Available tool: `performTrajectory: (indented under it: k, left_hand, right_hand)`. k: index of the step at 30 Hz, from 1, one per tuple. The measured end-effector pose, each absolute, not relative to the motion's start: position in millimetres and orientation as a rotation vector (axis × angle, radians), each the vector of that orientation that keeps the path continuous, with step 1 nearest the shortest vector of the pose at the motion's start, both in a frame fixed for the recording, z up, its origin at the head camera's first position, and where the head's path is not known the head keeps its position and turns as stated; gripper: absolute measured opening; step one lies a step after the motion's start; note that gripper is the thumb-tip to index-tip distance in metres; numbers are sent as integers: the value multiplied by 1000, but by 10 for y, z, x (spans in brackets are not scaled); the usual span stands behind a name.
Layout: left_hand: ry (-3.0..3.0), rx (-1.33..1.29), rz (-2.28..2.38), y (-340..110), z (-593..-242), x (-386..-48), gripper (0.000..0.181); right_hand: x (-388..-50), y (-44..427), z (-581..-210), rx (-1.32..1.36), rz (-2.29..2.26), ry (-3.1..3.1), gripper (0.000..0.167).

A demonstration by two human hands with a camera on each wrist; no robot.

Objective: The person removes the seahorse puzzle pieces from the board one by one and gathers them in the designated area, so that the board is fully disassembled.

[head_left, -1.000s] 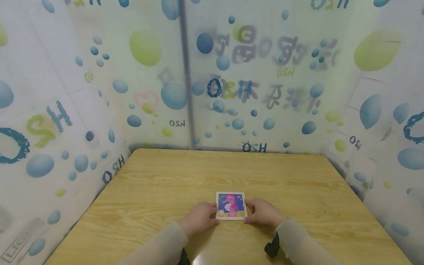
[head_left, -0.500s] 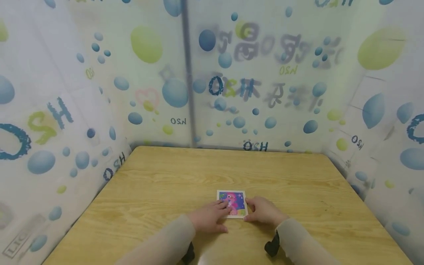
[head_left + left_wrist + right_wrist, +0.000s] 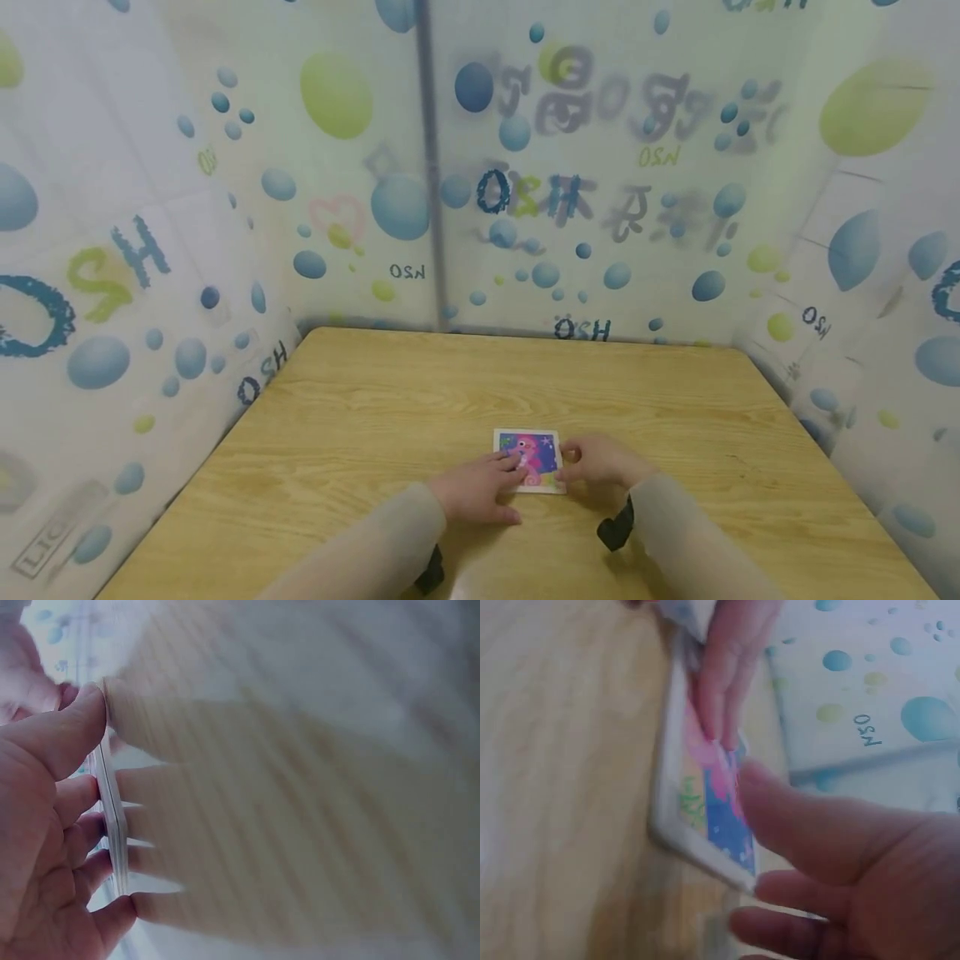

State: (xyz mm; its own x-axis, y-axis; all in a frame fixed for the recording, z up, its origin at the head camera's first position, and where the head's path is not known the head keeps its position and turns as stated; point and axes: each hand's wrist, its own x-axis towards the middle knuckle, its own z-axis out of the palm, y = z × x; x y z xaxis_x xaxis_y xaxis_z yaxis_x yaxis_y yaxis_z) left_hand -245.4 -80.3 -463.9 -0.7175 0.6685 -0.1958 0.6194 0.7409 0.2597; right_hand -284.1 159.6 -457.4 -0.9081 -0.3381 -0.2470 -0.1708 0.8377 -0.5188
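Observation:
A square seahorse picture board with a white border lies on the wooden table in the head view. My left hand rests its straight fingers across the board's left part, hiding some of the seahorse; its thumb sits apart, nearer me. In the left wrist view the board's pale edge shows as thin layers beside the left fingers. Around the board's right edge my right hand has thumb and fingers loosely spread. The right wrist view shows its thumb over the picture and fingertips beside a corner.
Patterned curtains with blue and green drops stand close behind and on both sides of the table. A dark strap piece hangs under the right wrist, and another under the left. The tabletop is glossy.
My left hand moves from the board's left edge onto its face. The right hand shifts slightly up along the right edge and its fingers loosen. The head view tilts slightly.

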Motion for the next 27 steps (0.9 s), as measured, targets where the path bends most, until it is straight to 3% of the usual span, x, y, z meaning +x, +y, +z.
performTrajectory:
  k: [9, 17, 27]
  left_hand:
    - [2696, 1059, 225, -806, -4684, -2485, 72]
    - [2708, 1109, 224, -804, -4692, -2482, 70]
    - [2762, 1371, 191, -878, -4685, -2583, 38]
  right_hand:
    - [-3076, 1161, -4670, -439, -1051, 2737, 20]
    - [-3116, 1010, -4799, -402, -1209, 2666, 13]
    - [-3097, 990, -4814, -380, -1214, 2641, 15]
